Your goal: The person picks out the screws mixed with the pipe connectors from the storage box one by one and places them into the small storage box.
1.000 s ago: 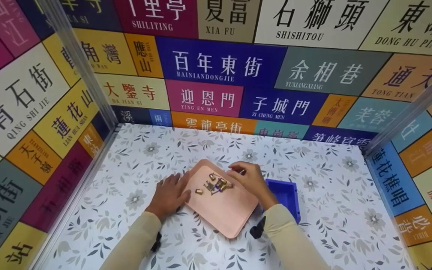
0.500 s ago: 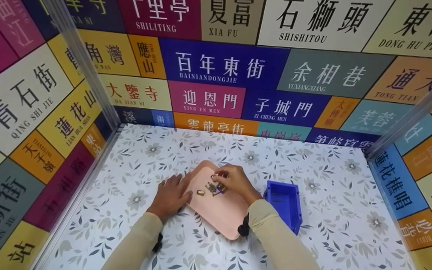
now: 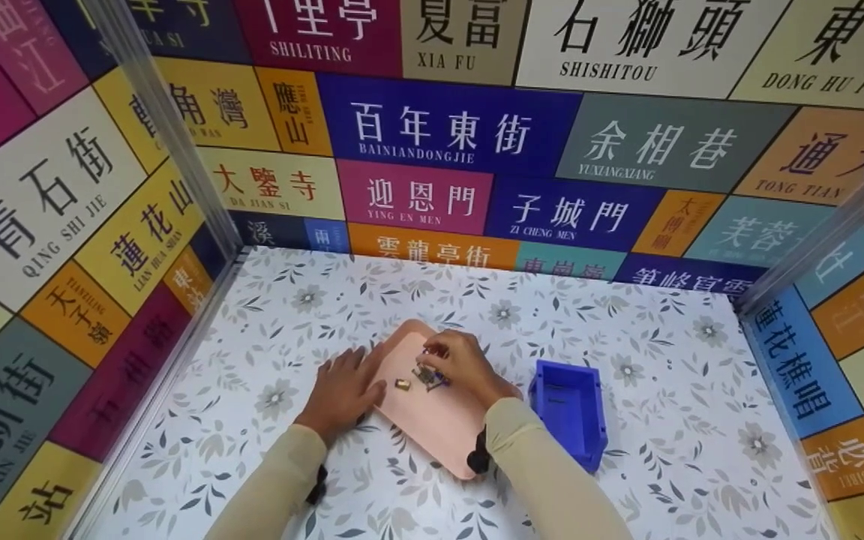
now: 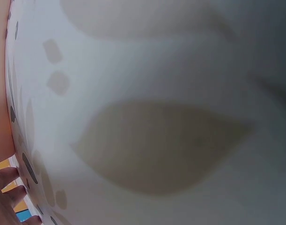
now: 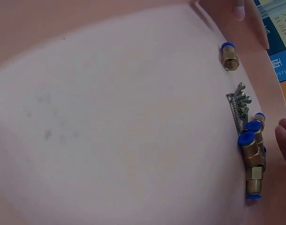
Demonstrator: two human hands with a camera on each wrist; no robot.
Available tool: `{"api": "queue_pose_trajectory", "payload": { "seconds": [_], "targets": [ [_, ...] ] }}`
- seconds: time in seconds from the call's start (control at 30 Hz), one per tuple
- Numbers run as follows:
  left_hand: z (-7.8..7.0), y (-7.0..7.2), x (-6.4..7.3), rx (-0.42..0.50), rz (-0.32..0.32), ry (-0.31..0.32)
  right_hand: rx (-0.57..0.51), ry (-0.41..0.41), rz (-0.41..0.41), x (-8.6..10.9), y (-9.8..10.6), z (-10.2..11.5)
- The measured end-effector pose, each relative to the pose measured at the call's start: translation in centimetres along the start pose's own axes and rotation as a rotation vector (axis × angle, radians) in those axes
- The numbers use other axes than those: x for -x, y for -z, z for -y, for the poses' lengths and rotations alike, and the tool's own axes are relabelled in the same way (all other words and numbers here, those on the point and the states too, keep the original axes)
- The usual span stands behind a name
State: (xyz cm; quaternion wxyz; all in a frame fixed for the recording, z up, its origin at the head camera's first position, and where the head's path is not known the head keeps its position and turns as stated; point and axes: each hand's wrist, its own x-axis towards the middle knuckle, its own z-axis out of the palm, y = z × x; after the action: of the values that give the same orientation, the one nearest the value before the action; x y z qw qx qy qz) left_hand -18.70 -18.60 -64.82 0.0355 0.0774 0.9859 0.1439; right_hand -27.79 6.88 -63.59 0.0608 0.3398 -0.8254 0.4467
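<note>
A pink tray [image 3: 432, 424] lies at an angle on the table. On it are several brass push-in tube fittings with blue collars [image 5: 253, 145], a small bunch of silver screws [image 5: 241, 103], and one brass fitting [image 3: 403, 384] apart from the rest. My left hand [image 3: 343, 391] rests with fingers spread along the tray's left edge; in the left wrist view only its fingertips [image 4: 7, 183] show. Over the tray's far part, my right hand [image 3: 466, 367] has thumb and fingertips together on a small brass fitting [image 3: 427, 352], mostly hidden by the fingers.
A blue plastic bin [image 3: 603, 409] stands right of the tray, with a few small thin pieces inside. The floral-patterned tabletop [image 3: 312, 480] is bounded by panels of coloured signs [image 3: 447, 127] at the back and both sides.
My right hand has moved left from the tray's right edge to the fittings, and its fingertips have closed on one. The left hand stays at the tray's edge.
</note>
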Motion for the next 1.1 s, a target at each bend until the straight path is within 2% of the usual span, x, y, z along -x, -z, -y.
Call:
{"api": "queue_pose_trajectory", "payload": {
  "seconds": [0.17,0.47,0.63,0.83,1.1],
  "targets": [
    [0.1,0.0,0.0,0.004,0.018,0.016,-0.005,0.004,0.0,0.2,-0.7,-0.2],
    [0.2,0.0,0.2,0.03,-0.023,-0.009,0.011,0.038,-0.019,0.8,-1.5,-0.5],
    [0.1,0.0,0.2,0.035,-0.005,0.002,0.039,0.011,-0.002,1.2,-1.8,-0.6],
    [0.4,-0.2,0.1,0.034,-0.033,-0.029,0.101,-0.024,0.003,1.5,-2.1,-0.6],
    [0.3,-0.3,-0.1,0.017,0.014,0.006,0.096,-0.038,-0.024,1.9,-2.5,-1.0]
  ]
}}
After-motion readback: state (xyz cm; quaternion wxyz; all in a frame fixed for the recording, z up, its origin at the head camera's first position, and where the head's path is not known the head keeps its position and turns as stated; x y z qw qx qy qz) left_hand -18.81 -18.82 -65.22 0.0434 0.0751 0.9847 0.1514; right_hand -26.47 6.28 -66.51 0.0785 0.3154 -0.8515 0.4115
